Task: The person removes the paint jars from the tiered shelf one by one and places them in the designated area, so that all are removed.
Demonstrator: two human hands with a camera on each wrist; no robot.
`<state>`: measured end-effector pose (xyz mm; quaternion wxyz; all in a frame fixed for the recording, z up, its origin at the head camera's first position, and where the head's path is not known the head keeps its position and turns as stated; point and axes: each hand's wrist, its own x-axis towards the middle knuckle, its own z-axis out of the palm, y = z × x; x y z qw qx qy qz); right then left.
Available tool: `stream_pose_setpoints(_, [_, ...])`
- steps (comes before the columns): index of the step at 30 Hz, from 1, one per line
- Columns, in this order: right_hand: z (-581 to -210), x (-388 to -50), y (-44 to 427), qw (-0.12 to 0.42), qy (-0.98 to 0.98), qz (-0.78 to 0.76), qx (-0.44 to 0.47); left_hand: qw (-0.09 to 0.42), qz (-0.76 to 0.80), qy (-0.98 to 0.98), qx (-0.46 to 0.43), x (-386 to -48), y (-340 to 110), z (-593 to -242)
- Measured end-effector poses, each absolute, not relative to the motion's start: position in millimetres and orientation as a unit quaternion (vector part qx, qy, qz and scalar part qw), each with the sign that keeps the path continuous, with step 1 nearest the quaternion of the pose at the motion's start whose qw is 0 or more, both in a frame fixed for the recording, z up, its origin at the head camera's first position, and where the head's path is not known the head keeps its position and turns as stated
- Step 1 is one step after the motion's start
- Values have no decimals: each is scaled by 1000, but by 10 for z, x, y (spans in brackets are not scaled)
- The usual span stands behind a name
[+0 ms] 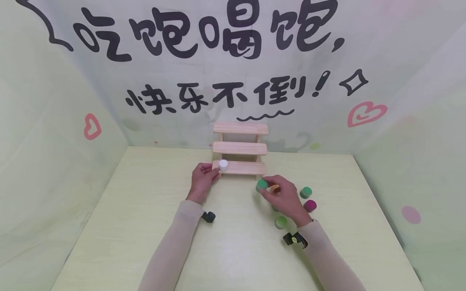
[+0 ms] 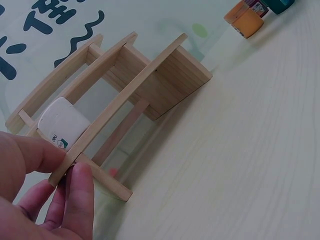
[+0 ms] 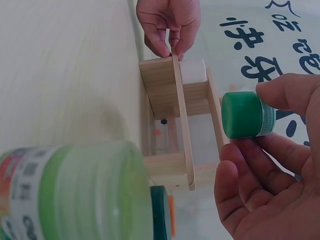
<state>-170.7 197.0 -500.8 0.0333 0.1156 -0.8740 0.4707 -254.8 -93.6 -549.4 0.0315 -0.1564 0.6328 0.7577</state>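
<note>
A small three-tier wooden step shelf [image 1: 242,148] stands at the back of the table. Its lowest board is pinched at the left end by my left hand [image 1: 201,184], thumb above and fingers below in the left wrist view. Close to that thumb, a white paint jar [image 2: 62,122] stands on the same board. My right hand [image 1: 285,198] holds a green paint jar [image 3: 245,115] between thumb and fingers. This jar is raised just in front of the shelf's right end, apart from it.
Around the right forearm stand a lime green jar [image 1: 281,222], another green jar [image 1: 306,192] and a magenta jar [image 1: 310,205]. An orange jar [image 2: 245,20] is partly hidden by the right hand in the head view. A printed cloth wall [image 1: 171,133] rises behind the shelf.
</note>
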Motion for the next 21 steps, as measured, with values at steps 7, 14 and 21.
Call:
stream_pose_setpoints(7, [-5044, -1621, 2077, 41, -875, 467, 122, 32, 757, 634, -156, -2542, -939, -5493])
stream_pose_setpoints(14, [-5088, -1534, 2183, 39, -870, 471, 137, 34, 760, 630, -157, -2541, -941, -5490])
stream_pose_setpoints(21, [-5135, -1437, 2293, 39, -874, 465, 136, 34, 760, 630, -156, -2538, -943, -5478])
